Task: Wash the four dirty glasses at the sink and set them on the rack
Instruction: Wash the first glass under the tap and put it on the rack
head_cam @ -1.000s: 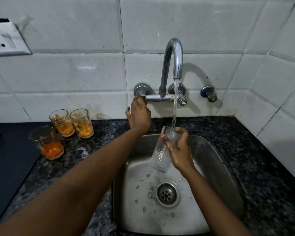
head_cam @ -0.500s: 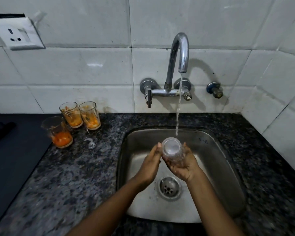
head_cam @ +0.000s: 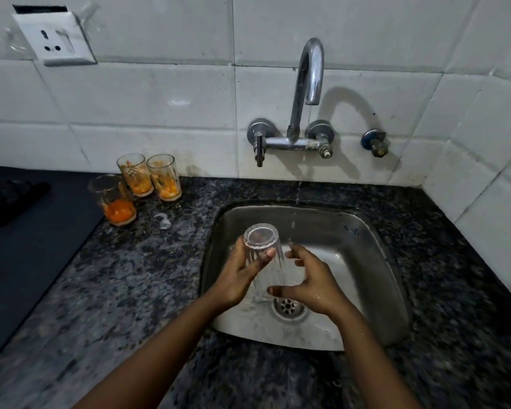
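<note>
A clear ribbed glass (head_cam: 261, 240) is held upside down over the steel sink (head_cam: 375, 261), base up. My left hand (head_cam: 239, 276) is shut around it. Just to its right, my right hand (head_cam: 310, 278) is off the glass with fingers spread. Only a thin trickle of water falls from the chrome tap (head_cam: 309, 72) into the sink. Three dirty glasses with orange residue stand on the counter at the left: one in front (head_cam: 112, 199) and two behind it, the left (head_cam: 135, 174) and the right (head_cam: 164, 177), near the wall.
The tap lever (head_cam: 258, 149) hangs down at the wall, with a second valve (head_cam: 373, 141) to the right. A dark mat (head_cam: 27, 246) lies on the granite counter (head_cam: 145, 276) at the left. A wall socket (head_cam: 55, 39) sits at upper left. The drain (head_cam: 288, 307) is below my hands.
My left hand left the tap lever and took the glass from my right hand. The glass was turned base up and moved left. The water stream thinned to a trickle.
</note>
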